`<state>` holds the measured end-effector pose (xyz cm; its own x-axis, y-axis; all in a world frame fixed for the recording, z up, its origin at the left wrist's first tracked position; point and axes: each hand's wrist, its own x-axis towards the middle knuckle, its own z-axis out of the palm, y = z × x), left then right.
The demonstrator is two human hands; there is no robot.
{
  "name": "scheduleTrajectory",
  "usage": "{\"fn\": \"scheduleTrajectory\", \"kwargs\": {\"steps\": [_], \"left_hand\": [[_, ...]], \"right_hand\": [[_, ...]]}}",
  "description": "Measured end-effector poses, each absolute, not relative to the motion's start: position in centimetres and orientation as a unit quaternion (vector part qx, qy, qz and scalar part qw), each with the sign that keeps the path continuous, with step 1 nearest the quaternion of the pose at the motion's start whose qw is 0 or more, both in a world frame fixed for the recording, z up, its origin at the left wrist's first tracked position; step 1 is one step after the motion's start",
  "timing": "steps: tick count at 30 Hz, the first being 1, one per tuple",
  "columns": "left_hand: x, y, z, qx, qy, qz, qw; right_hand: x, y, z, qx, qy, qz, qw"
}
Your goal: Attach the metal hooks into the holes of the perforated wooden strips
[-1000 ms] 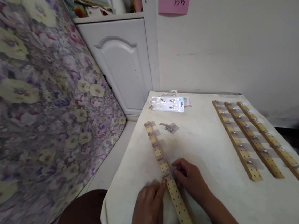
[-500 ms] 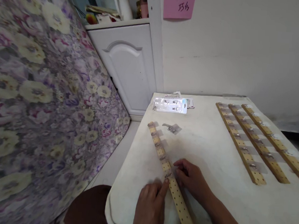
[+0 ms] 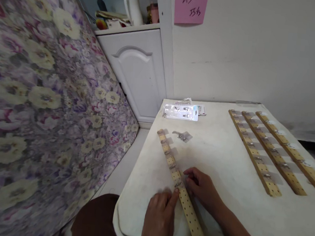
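A long perforated wooden strip (image 3: 191,218) lies slanted on the white-covered table. Several clear pieces with small metal fittings (image 3: 172,167) sit in a row along its far half. My left hand (image 3: 159,217) is at the strip's left side, fingers curled and thumb tip pressed on it just below the nearest metal fitting (image 3: 178,184). Across the strip, my right hand (image 3: 200,184) has its fingers bent, index finger and thumb close to that fitting's right edge; what they pinch, if anything, is hidden. A loose clear piece with metal parts (image 3: 182,136) lies beyond the hands.
Three similar wooden strips with fittings (image 3: 277,150) lie side by side at the right. Flat clear blister packs (image 3: 180,112) rest at the table's far left edge. A floral curtain (image 3: 49,123) hangs at the left, and a white cabinet (image 3: 138,79) stands behind.
The whole view has shifted slightly. Both hands keep their places at the strip, and nothing on the table has visibly moved.
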<state>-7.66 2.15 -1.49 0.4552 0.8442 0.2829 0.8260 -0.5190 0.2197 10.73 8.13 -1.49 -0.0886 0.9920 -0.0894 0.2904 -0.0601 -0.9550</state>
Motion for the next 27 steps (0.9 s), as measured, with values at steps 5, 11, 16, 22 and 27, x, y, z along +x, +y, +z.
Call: {"fn": "scheduleTrajectory", "kwargs": {"steps": [5, 11, 16, 22, 27], "left_hand": [[-7.61, 2.24, -1.58, 0.852, 0.489, 0.186, 0.02], [-7.57, 2.21, -1.45, 0.853, 0.491, 0.178, 0.026], [-7.63, 2.14, -1.59, 0.852, 0.49, 0.181, 0.02], [-7.56, 2.14, -1.4, 0.851, 0.496, 0.174, 0.019], [-7.55, 2.16, -1.39, 0.85, 0.496, 0.177, 0.019]], "right_hand": [[10.67, 8.11, -1.21, -0.564, -0.572, 0.465, 0.373], [10.71, 8.05, -1.07, -0.571, -0.577, 0.449, 0.372], [10.8, 8.08, -1.3, -0.57, -0.579, 0.451, 0.37], [10.84, 8.04, -1.43, -0.57, -0.579, 0.45, 0.37], [10.8, 8.1, -1.24, -0.571, -0.579, 0.451, 0.368]]}}
